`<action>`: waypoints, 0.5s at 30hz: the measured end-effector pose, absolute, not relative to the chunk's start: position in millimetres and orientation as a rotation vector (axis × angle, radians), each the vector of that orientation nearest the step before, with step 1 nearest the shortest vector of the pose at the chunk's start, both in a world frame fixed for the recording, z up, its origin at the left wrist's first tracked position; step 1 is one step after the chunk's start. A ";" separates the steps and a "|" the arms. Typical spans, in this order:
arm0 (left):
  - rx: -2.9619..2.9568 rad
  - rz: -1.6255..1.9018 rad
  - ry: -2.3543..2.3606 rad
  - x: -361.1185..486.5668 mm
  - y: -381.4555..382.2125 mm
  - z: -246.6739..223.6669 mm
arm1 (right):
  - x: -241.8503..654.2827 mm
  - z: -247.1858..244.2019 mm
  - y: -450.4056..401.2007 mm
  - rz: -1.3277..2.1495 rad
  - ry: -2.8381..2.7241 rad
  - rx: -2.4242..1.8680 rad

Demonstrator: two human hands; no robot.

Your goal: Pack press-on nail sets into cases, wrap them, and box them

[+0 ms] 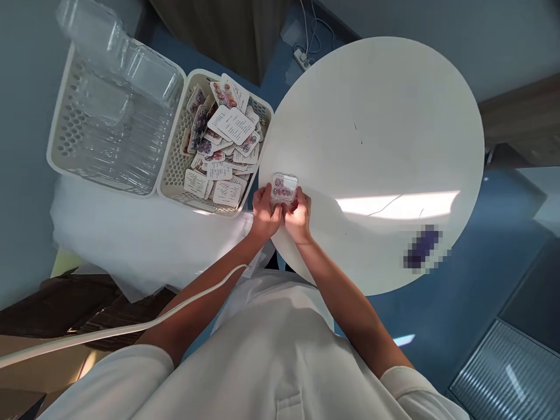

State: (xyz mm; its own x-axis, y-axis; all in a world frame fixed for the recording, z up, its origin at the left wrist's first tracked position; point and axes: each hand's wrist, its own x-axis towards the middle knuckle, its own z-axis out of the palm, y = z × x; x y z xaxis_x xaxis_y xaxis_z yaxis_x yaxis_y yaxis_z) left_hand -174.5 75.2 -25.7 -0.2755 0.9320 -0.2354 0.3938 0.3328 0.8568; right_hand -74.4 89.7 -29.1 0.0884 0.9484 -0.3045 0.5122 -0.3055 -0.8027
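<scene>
Between my two hands is a small clear plastic box (284, 187) with rows of small pinkish round pieces showing through it. It is held over the near left edge of the round white table (371, 116). My left hand (265, 214) grips its left side and near corner. On the right side, my right hand (298, 217) has its fingers closed around the other edge. The thumbs come close together at the near edge of the box. Whether the lid is fully closed I cannot tell.
Left of the table stands a white basket (175, 175) full of printed cards (236, 123). Beside it, another white basket (65, 157) holds many clear plastic boxes (140, 134). A blurred dark purple object (422, 246) lies at the table's right. A white cable (175, 311) crosses my left arm.
</scene>
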 end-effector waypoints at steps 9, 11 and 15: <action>1.091 0.962 1.824 -169.3 68.3 -34.7 | -68.4 -26.0 82.9 1.229 -1.442 -1.802; 1.041 0.989 1.826 -167.1 61.9 -35.6 | -63.7 -20.4 76.1 1.303 -1.420 -1.808; 0.893 1.001 1.808 -161.5 31.7 -36.2 | -46.3 -11.0 50.9 1.494 -1.416 -1.764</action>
